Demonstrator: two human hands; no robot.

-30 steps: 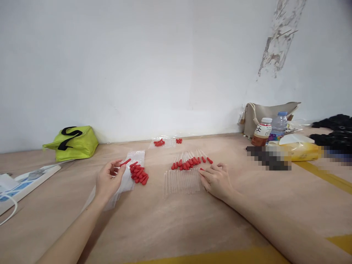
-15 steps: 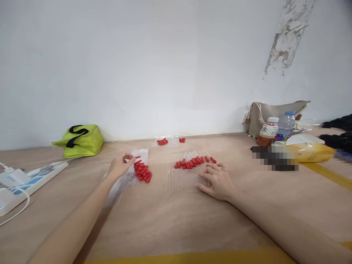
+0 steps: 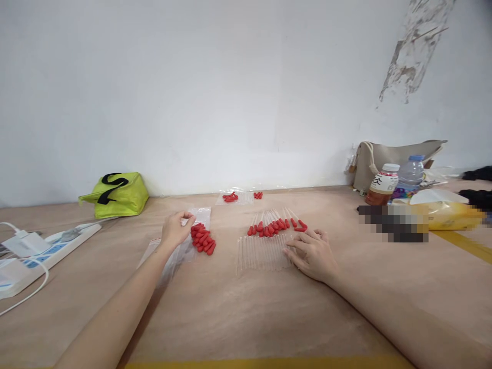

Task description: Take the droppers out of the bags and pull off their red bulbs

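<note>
My left hand [image 3: 177, 229] is at the left edge of a pile of red rubber bulbs [image 3: 203, 240]. Its thumb and fingertips are pinched together, and whatever lies between them is hidden. Under the pile and this hand are clear plastic bags [image 3: 175, 264]. My right hand [image 3: 313, 254] rests at the right end of a row of thin clear tubes [image 3: 263, 254], fingers apart and slightly bent, fingertips by the last tubes. Beyond the row, droppers with red bulbs [image 3: 272, 227] lie with their tubes pointing away. One red bulb [image 3: 300, 229] lies sideways beside my right fingers.
Against the wall, a clear bag [image 3: 243, 198] has red bulbs on it. A green bag [image 3: 123, 195] and a power strip [image 3: 75, 241] are on the left. On the right are a brown drink bottle [image 3: 382, 185], a clear bottle [image 3: 412, 174], a beige bag [image 3: 365, 166] and a yellow packet [image 3: 442, 215].
The red bulb that showed between my left fingertips is no longer visible there. My right thumb and index finger have come closer together. The whole view has shifted slightly.
</note>
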